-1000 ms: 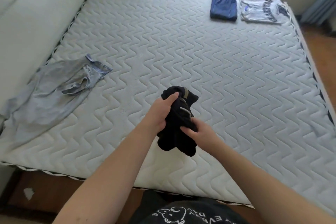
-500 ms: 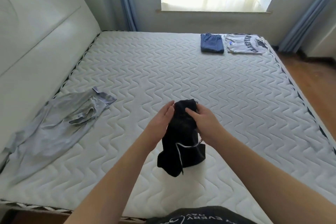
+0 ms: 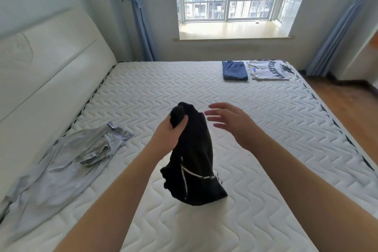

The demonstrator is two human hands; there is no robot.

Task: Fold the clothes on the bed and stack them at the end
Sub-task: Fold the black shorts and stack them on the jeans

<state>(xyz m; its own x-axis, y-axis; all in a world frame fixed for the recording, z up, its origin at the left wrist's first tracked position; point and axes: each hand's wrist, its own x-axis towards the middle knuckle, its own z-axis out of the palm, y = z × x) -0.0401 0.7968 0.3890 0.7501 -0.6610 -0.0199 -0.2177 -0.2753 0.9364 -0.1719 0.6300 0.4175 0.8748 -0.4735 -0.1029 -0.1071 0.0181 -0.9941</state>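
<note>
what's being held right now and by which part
The left hand grips the black garment by its bunched top end; the right hand holds nothing.

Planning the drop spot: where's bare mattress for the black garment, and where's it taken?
Free: the wide stretch of mattress between the right hand and the folded jeans, plus the far-left strip by the headboard. Taken: far right corner, jeans beside the folded T-shirt; near left, the spread grey garment. The left hand grips the black garment.

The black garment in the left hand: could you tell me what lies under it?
The black garment hangs from the left hand above the white quilted mattress. Only bare mattress shows around it; the patch directly beneath is hidden by the cloth.
</note>
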